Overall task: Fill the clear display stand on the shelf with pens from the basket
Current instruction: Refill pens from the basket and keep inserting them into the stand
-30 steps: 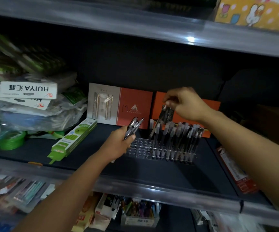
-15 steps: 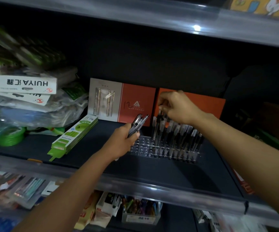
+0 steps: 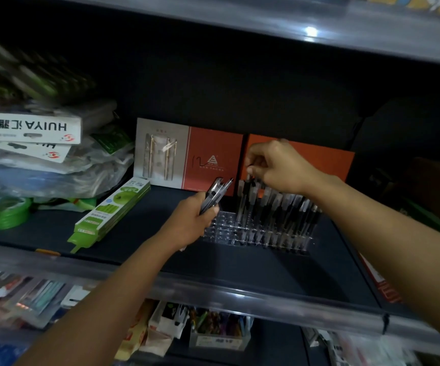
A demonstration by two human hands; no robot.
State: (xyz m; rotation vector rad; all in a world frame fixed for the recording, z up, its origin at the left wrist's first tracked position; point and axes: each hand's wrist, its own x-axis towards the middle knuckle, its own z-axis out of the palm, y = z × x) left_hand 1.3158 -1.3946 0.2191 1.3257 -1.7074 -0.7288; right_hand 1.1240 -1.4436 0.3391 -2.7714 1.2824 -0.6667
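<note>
A clear display stand (image 3: 221, 228) sits on the dark shelf (image 3: 240, 262). Several black-capped pens stand upright (image 3: 279, 210) in its right part, while the holes at its left end show bare. My left hand (image 3: 190, 223) grips a bundle of pens (image 3: 215, 194) just left of the stand, tips pointing up and right. My right hand (image 3: 274, 165) hovers over the stand's back left and pinches the top of one pen (image 3: 245, 196) that stands in the leftmost filled row. The basket is out of sight.
Two orange pen gift boxes (image 3: 213, 159) lean against the back wall behind the stand. A green flat pack (image 3: 110, 210) lies to the left, beside bagged stationery (image 3: 42, 165) and green tape rolls (image 3: 5, 212). A lower shelf holds boxes of pens (image 3: 219, 326).
My right hand has come down from above the stand with one pen and now holds it low among the standing pens. My left hand with its bundle has stayed put.
</note>
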